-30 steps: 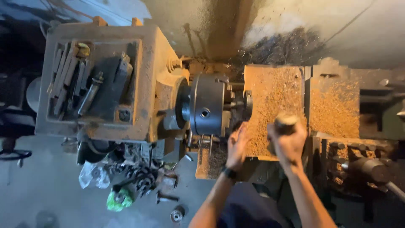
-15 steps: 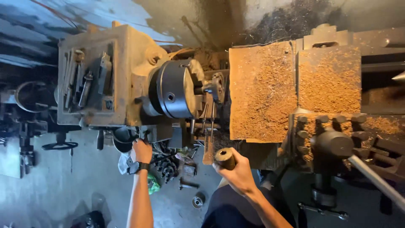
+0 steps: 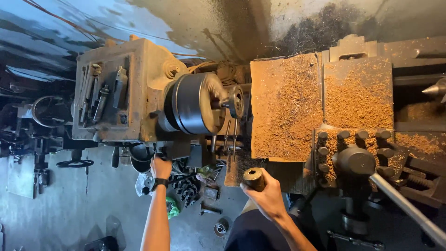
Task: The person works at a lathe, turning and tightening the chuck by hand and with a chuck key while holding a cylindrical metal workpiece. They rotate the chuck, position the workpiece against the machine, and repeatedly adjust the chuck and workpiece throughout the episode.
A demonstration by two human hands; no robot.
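Chuck (image 3: 197, 103) is blurred, so probably spun up already; lever at 7 o'clock is gripped by left hand (image 3: 160, 168), socket (image 3: 254, 178) clutched in right hand (image 3: 265, 197), nothing cut yet.

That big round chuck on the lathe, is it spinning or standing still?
Spinning. The chuck looks smeared with motion blur, and so does the workpiece it holds, while the machine body around them stays sharp.

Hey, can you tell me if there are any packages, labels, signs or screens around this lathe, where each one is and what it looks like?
No labels, signs or screens that I can make out.
Green bag: on the floor right of the left hand, crumpled, bright green.
Clear bag: on the floor below the left hand, crumpled, whitish.
The right hand holds a plain brown cylinder.
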